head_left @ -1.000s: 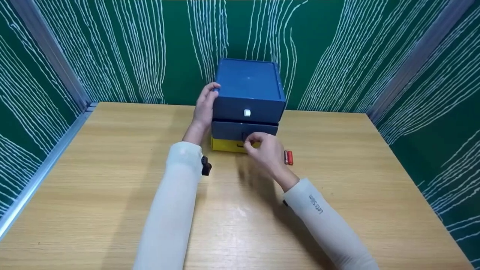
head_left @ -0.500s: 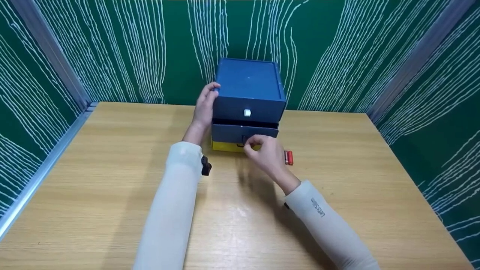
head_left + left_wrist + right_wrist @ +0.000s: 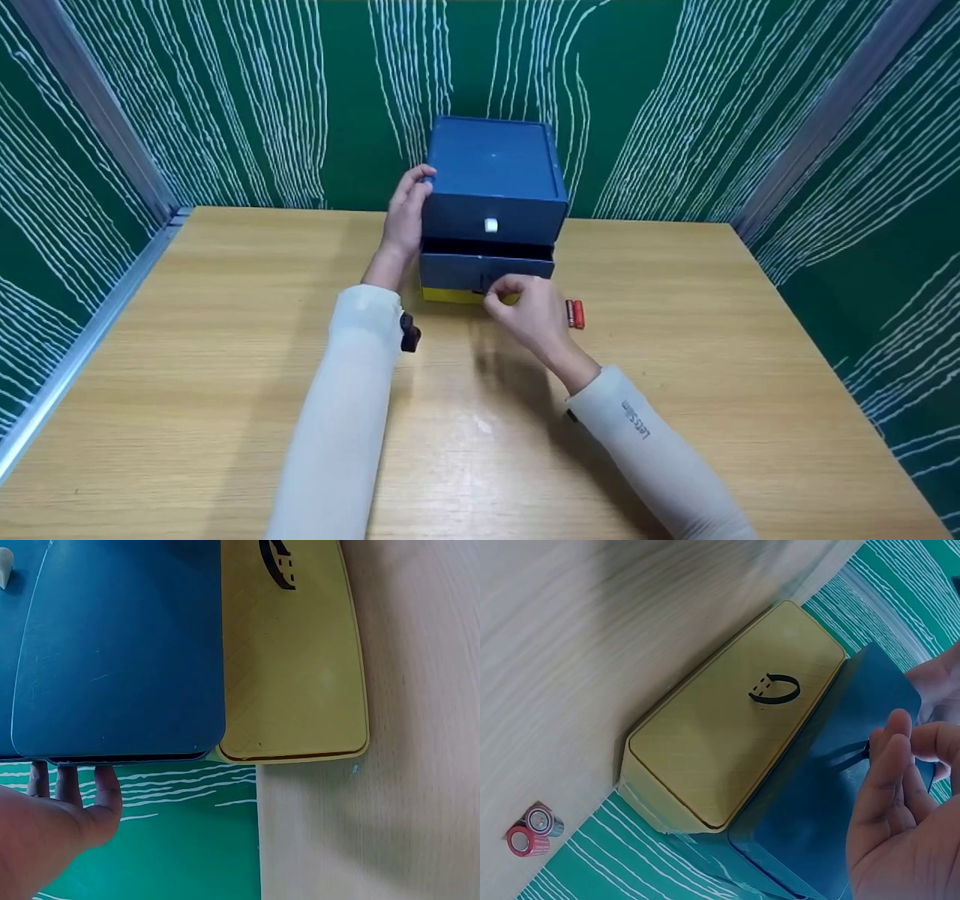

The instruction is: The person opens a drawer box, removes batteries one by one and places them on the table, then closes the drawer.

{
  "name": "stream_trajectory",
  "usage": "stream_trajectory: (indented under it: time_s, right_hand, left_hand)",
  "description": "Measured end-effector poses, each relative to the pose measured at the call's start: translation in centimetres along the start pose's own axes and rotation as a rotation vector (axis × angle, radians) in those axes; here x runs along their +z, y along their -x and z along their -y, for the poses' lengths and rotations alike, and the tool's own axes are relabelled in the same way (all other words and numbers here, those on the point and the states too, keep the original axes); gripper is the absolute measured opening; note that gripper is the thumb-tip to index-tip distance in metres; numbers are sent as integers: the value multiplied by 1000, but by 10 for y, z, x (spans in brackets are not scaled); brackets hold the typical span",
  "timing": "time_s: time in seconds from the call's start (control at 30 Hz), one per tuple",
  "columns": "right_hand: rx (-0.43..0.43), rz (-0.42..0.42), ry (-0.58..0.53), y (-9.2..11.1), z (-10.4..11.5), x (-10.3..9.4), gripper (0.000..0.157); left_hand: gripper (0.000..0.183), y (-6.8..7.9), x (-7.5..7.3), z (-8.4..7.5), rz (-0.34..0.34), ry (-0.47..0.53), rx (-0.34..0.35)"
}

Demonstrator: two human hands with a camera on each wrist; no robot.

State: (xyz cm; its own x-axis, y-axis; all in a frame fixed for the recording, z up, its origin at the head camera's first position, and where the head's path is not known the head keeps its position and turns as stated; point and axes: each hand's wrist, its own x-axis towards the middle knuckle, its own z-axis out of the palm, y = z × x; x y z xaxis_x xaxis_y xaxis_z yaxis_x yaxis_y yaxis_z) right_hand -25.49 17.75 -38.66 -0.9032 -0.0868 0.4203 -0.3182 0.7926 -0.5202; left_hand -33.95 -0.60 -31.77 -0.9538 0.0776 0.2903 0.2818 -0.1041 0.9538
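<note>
Wooden table [image 3: 172, 360] | batteries [image 3: 575, 314] nearby | right hand [image 3: 531, 309] pinches drawer loop [image 3: 485, 282], partly hiding yellow drawer [image 3: 448, 295] | left hand [image 3: 405, 216] spread against blue cabinet [image 3: 495, 159]

Light wood-grain table [image 3: 750, 375], fills most of the lower two-thirds of the head view, glossy light patch at bottom center. Drawer unit [image 3: 491, 161] stands upright toward the back edge, upper center of frame, yellow bottom tier [image 3: 442, 295] down on the wood. Red battery [image 3: 578, 313] and darker battery [image 3: 570, 313] lie side by side, right of center, near the unit's front right corner.
</note>
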Motion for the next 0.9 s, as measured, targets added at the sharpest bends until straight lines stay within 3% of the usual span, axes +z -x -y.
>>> stream_trajectory:
  time_s: [0.23, 0.53, 0.9]
  right_hand:
    - [12, 19, -15, 5, 3, -3, 8]
    - [-36, 3, -3, 14, 7, -5, 8]
    - [-90, -23, 39, 21, 8, -7, 9]
  left_hand:
    - [29, -1, 1, 1, 4, 23, 9]
    - [25, -14, -4, 21, -5, 47, -9]
    - [28, -3, -1, 3, -5, 56, 39]
